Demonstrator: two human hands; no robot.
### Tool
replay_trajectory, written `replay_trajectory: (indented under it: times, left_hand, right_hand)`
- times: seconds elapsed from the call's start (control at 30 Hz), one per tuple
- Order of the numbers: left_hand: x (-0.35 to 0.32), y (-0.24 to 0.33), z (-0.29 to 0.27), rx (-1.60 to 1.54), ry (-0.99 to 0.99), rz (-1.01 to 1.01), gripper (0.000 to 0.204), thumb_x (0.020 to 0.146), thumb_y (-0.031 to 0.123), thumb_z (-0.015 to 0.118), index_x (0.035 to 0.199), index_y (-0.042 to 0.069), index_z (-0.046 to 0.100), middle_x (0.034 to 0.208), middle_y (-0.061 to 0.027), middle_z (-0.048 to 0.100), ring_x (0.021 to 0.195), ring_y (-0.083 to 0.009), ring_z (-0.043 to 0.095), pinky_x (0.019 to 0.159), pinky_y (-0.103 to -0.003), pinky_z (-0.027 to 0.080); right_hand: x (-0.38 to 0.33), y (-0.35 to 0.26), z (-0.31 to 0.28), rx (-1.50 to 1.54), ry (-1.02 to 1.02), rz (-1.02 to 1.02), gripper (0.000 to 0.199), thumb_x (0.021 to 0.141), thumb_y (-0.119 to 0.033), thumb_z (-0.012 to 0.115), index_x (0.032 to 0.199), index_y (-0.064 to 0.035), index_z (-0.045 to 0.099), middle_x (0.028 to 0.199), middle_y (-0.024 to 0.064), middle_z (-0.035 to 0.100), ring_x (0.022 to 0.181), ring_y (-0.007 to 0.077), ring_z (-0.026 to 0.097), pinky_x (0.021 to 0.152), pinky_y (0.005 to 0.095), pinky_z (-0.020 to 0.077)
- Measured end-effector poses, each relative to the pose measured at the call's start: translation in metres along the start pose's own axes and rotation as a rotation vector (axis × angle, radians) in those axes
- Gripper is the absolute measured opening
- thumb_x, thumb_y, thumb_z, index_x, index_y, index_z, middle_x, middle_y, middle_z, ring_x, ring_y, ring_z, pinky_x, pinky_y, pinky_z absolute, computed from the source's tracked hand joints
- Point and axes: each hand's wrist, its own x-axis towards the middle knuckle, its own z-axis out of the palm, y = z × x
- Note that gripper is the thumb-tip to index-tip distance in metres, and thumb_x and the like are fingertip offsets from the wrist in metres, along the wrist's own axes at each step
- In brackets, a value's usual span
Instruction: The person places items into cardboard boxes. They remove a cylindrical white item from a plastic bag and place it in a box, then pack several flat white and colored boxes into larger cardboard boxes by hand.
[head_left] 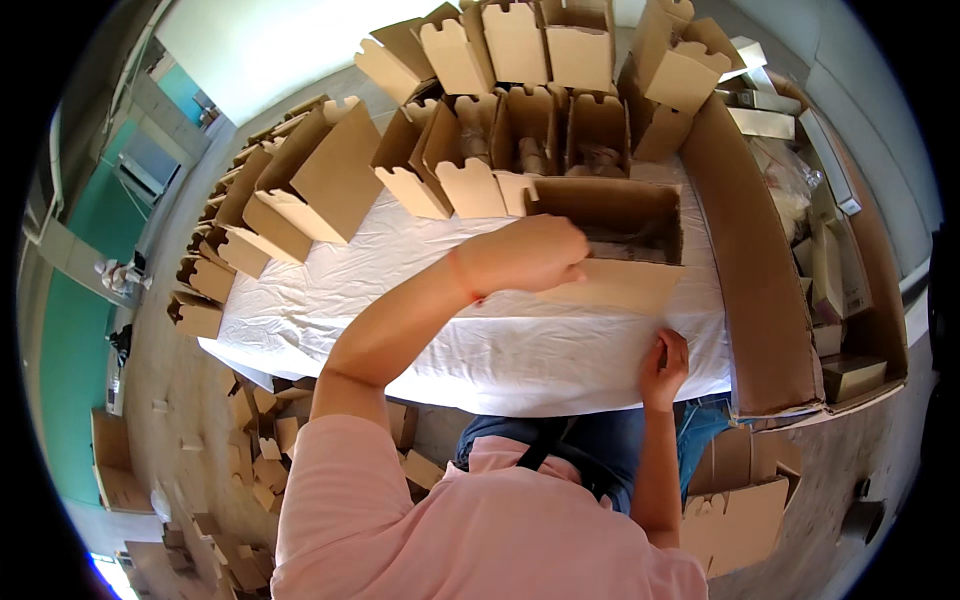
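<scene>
An open cardboard box (632, 285) stands on the white cloth toward the right, its front panel facing me. Some clear, shiny material lies low inside it. Across the cloth reaches my left arm, and my left hand (540, 250) is closed at the box's front left corner; its curled fingers hide whatever they hold. Just in front of the box, near the table's front edge, my right hand (665, 368) rests with its fingers curled in, and nothing shows in it.
Behind the box stand rows of open cardboard boxes (473, 188), some with clear-wrapped items inside. More boxes (310, 185) line the left side. A large carton (750, 260) at the right holds white boxes and plastic bags. Cardboard pieces (265, 440) lie on the floor.
</scene>
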Motion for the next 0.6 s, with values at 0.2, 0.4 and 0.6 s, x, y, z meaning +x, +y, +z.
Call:
replay_trajectory:
  times: [0.2,0.4,0.6]
  left_hand:
    - [-0.140,0.006,-0.068,-0.054,-0.101,-0.476,0.039,0.088,0.032,0.058,0.076,-0.005,0.059,0.063,-0.0220,0.052,0.062,-0.0380,0.053,0.058,-0.041,0.041]
    - [-0.256,-0.071,-0.039,-0.224,0.341,-0.743,0.033,0.086,0.028,0.058,0.083,-0.004,0.063,0.069,-0.0224,0.058,0.062,-0.0343,0.055,0.058,-0.038,0.043]
    - [-0.246,-0.178,-0.016,0.028,0.264,-1.019,0.037,0.082,0.028,0.055,0.081,-0.009,0.063,0.079,-0.0281,0.061,0.079,-0.0406,0.061,0.069,-0.045,0.047]
  right_hand:
    - [-0.001,0.008,-0.002,-0.105,0.014,-0.032,0.018,0.079,0.006,0.051,0.094,0.0025,0.061,0.095,0.0181,0.061,0.089,0.0340,0.059,0.079,0.0388,0.0487]
    - [-0.003,0.001,0.003,-0.097,-0.011,-0.015,0.019,0.079,0.007,0.050,0.094,0.0034,0.061,0.097,0.0179,0.060,0.088,0.0338,0.059,0.080,0.0383,0.0486]
    - [-0.004,-0.001,0.002,-0.130,-0.015,0.000,0.019,0.080,0.006,0.050,0.095,0.0033,0.061,0.098,0.0179,0.060,0.091,0.0342,0.058,0.081,0.0380,0.0479]
